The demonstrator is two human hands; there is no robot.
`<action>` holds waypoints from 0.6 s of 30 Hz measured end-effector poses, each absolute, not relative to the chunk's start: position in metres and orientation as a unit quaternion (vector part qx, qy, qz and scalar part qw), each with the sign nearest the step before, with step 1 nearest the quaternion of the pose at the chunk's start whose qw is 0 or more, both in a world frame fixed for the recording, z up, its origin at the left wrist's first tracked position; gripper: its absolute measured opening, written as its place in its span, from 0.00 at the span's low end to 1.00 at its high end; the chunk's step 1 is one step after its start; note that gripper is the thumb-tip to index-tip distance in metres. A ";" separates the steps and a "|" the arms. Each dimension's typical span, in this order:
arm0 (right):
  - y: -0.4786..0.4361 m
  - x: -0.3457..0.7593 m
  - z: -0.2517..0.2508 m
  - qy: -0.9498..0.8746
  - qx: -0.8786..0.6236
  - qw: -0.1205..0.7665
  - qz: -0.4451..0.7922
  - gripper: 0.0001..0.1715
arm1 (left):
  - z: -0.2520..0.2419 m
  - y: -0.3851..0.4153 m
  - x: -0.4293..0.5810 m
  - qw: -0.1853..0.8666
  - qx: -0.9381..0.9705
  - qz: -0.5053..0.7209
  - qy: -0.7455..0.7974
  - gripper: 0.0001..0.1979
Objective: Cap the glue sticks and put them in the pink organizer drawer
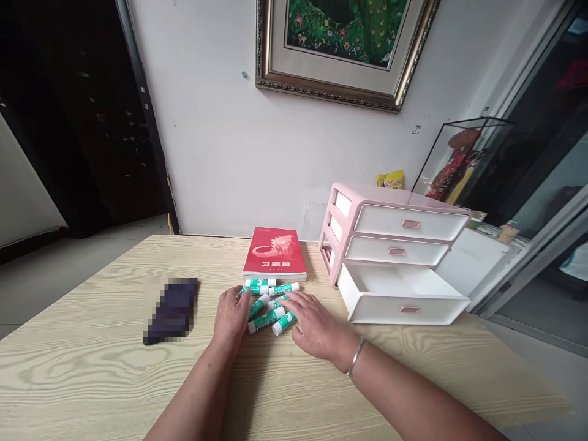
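Note:
Several green-and-white glue sticks (266,320) lie in a loose pile on the wooden table. At the pile's left edge rests my left hand (231,315), its fingers apart and touching or close against the nearest sticks. From the right, my right hand (315,324) reaches over the pile with fingers stretched out, covering parts of some sticks. Neither hand visibly grips a stick. A red book (275,252) lies flat just behind the pile, its near edge close to the farthest glue stick (260,283).
Right of the book stands a pink-and-white drawer unit (404,223); its bottom drawer (407,309) is pulled out and its upper two are closed. A dark, pixelated object (172,311) lies on the left of the table (92,367). A framed picture (337,92) hangs on the wall behind.

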State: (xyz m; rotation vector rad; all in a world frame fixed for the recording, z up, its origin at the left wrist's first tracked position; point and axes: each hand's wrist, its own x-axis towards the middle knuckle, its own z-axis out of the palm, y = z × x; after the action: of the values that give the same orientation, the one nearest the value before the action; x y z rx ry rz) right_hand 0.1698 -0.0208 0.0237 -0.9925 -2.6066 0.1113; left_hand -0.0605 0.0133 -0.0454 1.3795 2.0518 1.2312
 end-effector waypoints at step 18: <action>0.005 0.146 0.029 -0.939 -0.337 -0.058 0.026 0.27 | -0.029 0.004 -0.054 0.200 0.478 0.437 0.735 0.29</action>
State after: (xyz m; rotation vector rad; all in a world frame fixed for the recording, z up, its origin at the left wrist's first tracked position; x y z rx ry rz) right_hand 0.1465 0.0050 0.0294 -1.1013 -3.0649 0.0853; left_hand -0.0543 0.0039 -0.0286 1.3366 2.0554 1.2207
